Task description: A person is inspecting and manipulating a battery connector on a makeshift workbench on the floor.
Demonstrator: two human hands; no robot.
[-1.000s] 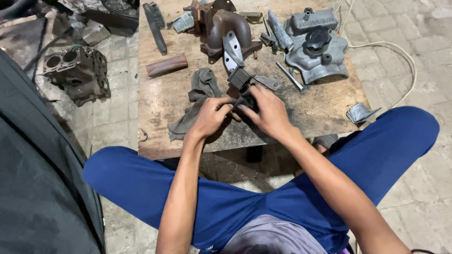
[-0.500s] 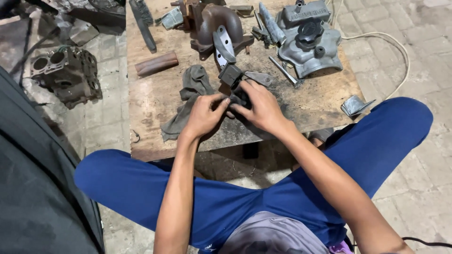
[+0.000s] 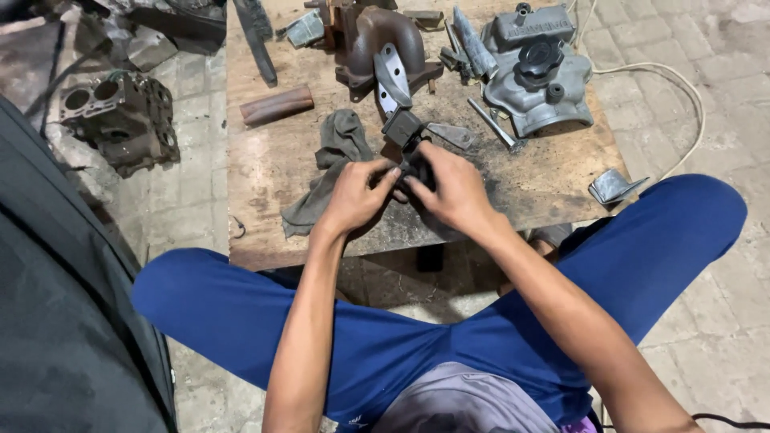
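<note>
I sit at a low wooden table [image 3: 265, 168] with my knees spread around its near edge. Both hands meet over a small dark metal engine part [image 3: 407, 136] that rests on the tabletop. My left hand [image 3: 357, 195] grips its near left side, fingers curled. My right hand [image 3: 451, 189] clasps it from the right, thumb on top. Most of the part is hidden under my fingers; only its upper end sticks out. A grey rag [image 3: 333, 164] lies crumpled just left of my left hand.
On the far half of the table lie a rusty manifold [image 3: 385, 36], a grey cast cover with a black cap [image 3: 536, 76], a rusty short tube [image 3: 277, 105], a bolt [image 3: 496, 127] and flat metal pieces. An engine block [image 3: 120, 116] sits on the paved floor at left. A white cable [image 3: 682, 88] runs at right.
My hands stay on the dark part, with my fingers shifting slightly around it. The view has drifted, so the table sits a little higher in the frame.
</note>
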